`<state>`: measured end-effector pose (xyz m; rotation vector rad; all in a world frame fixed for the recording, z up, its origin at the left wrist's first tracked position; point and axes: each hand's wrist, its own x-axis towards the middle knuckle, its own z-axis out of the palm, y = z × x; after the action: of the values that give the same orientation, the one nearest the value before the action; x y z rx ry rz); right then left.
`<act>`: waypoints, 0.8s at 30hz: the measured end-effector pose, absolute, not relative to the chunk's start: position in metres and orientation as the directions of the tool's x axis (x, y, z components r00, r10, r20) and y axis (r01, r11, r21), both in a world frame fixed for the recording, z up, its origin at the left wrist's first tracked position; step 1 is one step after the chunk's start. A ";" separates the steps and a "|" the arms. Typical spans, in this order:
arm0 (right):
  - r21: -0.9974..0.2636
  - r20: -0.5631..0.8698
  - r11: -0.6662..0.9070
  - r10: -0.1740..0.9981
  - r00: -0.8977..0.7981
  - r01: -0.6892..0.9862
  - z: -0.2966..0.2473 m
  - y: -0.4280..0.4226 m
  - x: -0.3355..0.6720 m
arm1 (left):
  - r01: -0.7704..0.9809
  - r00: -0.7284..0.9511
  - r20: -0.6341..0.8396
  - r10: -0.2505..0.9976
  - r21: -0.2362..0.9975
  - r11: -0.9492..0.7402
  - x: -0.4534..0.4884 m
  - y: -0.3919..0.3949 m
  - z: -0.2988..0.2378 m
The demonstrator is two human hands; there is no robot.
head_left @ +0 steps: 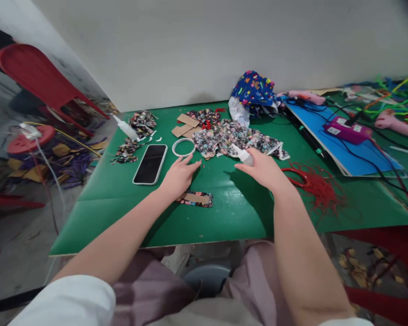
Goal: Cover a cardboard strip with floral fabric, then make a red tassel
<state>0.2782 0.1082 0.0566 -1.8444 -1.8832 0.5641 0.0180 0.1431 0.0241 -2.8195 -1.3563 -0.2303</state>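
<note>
My left hand [178, 176] lies on the green table [122, 217] with fingers stretched toward a white ring [183, 147], holding nothing. Just under my left wrist lies a cardboard strip wrapped in patterned fabric [196, 198]. My right hand [263, 170] is closed around a small white glue bottle [244, 155], nozzle pointing up and left. Beyond both hands lie patterned fabric pieces [229, 136] and plain cardboard pieces [185, 125]. A phone [150, 164] lies face up left of my left hand.
A second glue bottle [125, 127] and fabric scraps [142, 122] sit at the far left. A blue patterned cloth [255, 90] lies by the wall. Red scissors and red threads [313, 183] are to the right, with a blue board [347, 145], glue guns and cables beyond.
</note>
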 end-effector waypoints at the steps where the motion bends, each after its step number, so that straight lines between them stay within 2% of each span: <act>1: -0.595 0.012 0.022 1.000 -0.018 0.803 0.056 0.108 0.275 | 0.782 0.597 0.191 0.780 0.082 -0.618 0.013 0.145 0.023; 6: -0.781 -0.092 0.044 0.978 -0.186 0.623 0.051 0.105 0.259 | 0.753 0.555 0.366 0.747 0.159 -0.638 -0.001 0.147 0.016; 11: -0.844 -0.175 0.027 0.930 -0.323 0.536 0.049 0.102 0.243 | 0.755 0.529 0.450 0.719 0.138 -0.641 -0.008 0.134 0.017; 17: -0.894 -0.119 0.011 0.958 -0.261 0.447 0.056 0.099 0.231 | 0.782 0.506 0.433 0.746 0.134 -0.608 -0.017 0.124 0.016; 20: -0.913 -0.106 -0.002 0.967 -0.232 0.409 0.056 0.098 0.226 | 0.814 0.438 0.461 0.772 0.161 -0.558 -0.023 0.117 0.019; 22: -0.942 -0.079 -0.013 0.979 -0.185 0.336 0.055 0.098 0.223 | 0.790 0.457 0.441 0.772 0.198 -0.581 -0.027 0.111 0.022; 24: -0.982 -0.058 -0.036 0.992 -0.115 0.188 0.052 0.098 0.220 | 0.723 0.545 0.378 0.749 0.241 -0.648 -0.027 0.104 0.023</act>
<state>0.2201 0.0979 0.0525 -1.3229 -1.4152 1.2401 -0.0275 0.1037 0.0231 -2.8100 -1.3399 -0.7318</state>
